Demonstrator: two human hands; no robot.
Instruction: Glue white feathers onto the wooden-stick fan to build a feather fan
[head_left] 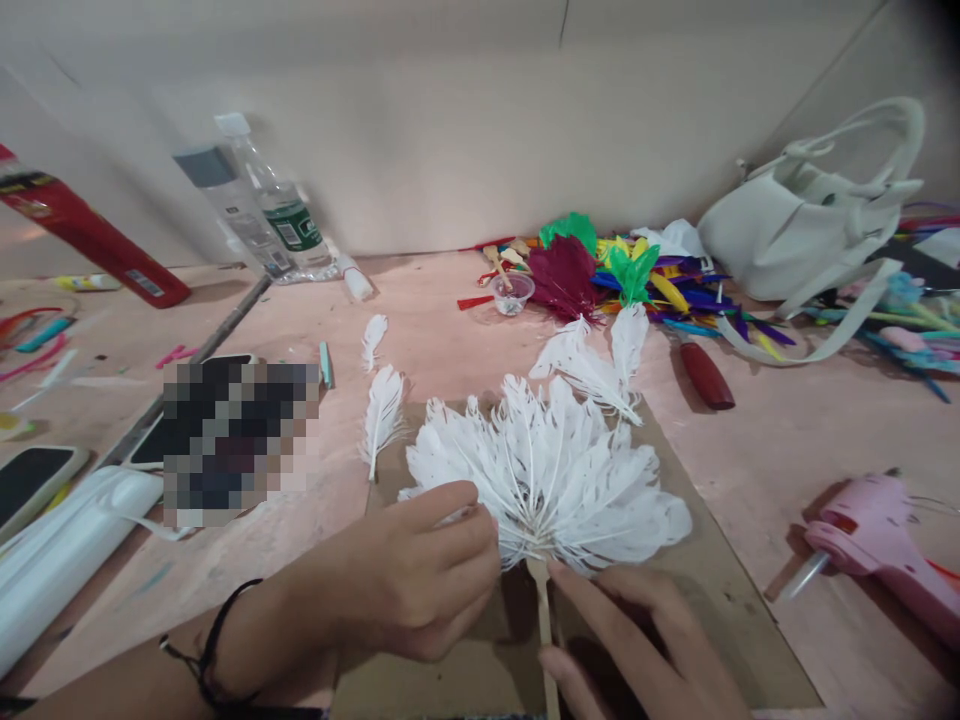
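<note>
A fan of white feathers [577,470] lies spread on a brown cardboard sheet [735,600], the quills meeting at the top of a thin wooden handle [545,610]. My right hand [652,640] holds this handle, with one fingertip at its top and the thumb lower down against it. At the fan's lower left edge, my left hand [427,570] is closed, its fingertips pinched together; what they hold is hidden. Loose white feathers lie around: one feather [383,415] to the left, a smaller feather [373,340] behind it, and a few feathers [589,365] behind the fan.
A pink glue gun [874,525] lies at right, near a red-handled tool [705,375]. Coloured feathers [562,275] and a white handbag [802,220] are at the back. Bottles [289,225] lean on the wall. Phones [37,480] and a white case [67,570] lie left.
</note>
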